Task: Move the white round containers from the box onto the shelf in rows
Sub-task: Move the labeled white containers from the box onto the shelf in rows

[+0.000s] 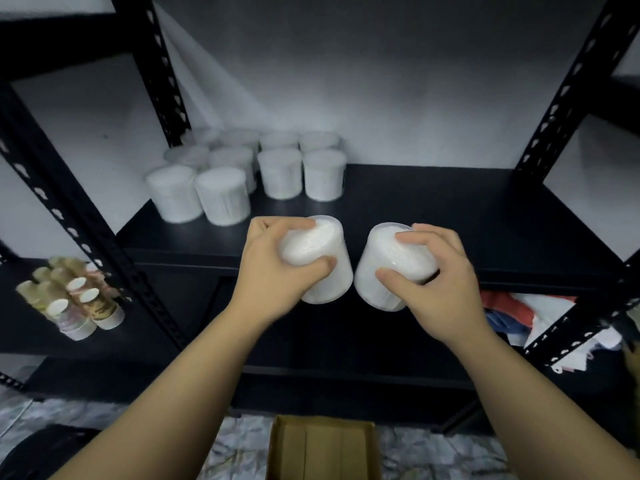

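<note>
Hands (273,268) (433,282) each grip 1 container (322,258) (388,268); box (322,452) cut off at bottom edge.

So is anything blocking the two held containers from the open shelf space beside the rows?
Nothing visible. The left hand and right hand each hold a white container at the shelf's front edge; the bare shelf right of the standing rows lies open ahead.
</note>
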The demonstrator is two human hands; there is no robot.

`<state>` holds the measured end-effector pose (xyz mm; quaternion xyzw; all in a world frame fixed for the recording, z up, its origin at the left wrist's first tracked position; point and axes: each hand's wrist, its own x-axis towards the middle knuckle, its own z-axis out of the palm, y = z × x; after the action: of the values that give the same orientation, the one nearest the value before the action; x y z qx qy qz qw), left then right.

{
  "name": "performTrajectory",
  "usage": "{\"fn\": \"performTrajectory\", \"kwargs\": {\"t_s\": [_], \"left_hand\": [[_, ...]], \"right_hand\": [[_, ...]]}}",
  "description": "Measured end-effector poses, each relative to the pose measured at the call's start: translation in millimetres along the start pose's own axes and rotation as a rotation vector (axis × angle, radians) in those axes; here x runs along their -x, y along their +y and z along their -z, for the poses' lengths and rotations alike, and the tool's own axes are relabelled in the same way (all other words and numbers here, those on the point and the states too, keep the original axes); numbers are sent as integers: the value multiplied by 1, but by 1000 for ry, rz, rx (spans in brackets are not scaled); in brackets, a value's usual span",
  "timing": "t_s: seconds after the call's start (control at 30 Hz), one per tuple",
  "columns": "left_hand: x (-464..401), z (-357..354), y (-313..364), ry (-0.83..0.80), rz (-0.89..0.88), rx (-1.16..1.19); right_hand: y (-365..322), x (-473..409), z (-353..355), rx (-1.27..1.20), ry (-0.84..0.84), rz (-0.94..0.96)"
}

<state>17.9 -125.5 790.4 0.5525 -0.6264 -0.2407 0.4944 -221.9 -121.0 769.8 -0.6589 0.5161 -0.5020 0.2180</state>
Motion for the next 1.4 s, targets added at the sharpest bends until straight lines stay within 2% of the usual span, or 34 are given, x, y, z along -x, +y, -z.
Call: {"fn": "performTrajectory", "kwargs": {"t_s": [0.23,0.37,0.57,0.7,0.83,0.93,1.1,1.23,1.3,1.4], "left_hand": [[-83,-12,-19,-127,-37,-67],[-110,-23,-37,-166,-90,-97],[-122,-37,-53,-184,-115,-105],[-120,-41,-53,-160,-111,-112],[-119,-40,-42,-218,-141,-159],[-120,-37,-31,-284,-178,-243],[-120,-40,-10,-147,-357,-455],[-124,-45,-12,-200,-383,-655],[-125,-44,-17,-218,-409,-683],[-124,-36,-21,-291,-445,-599]], "right_hand": [[12,-74,-17,118,-1,-73],[27,-92,-29,142,1,-48],[47,-102,-30,102,-27,6],[58,-104,-21,54,-97,44],[62,-109,-9,33,-177,55],[60,-114,-2,114,-229,64],[36,-122,2,341,-157,211],[28,-127,-7,558,-160,259],[26,-127,-10,603,-166,260],[26,-127,-1,544,-239,233]]}}
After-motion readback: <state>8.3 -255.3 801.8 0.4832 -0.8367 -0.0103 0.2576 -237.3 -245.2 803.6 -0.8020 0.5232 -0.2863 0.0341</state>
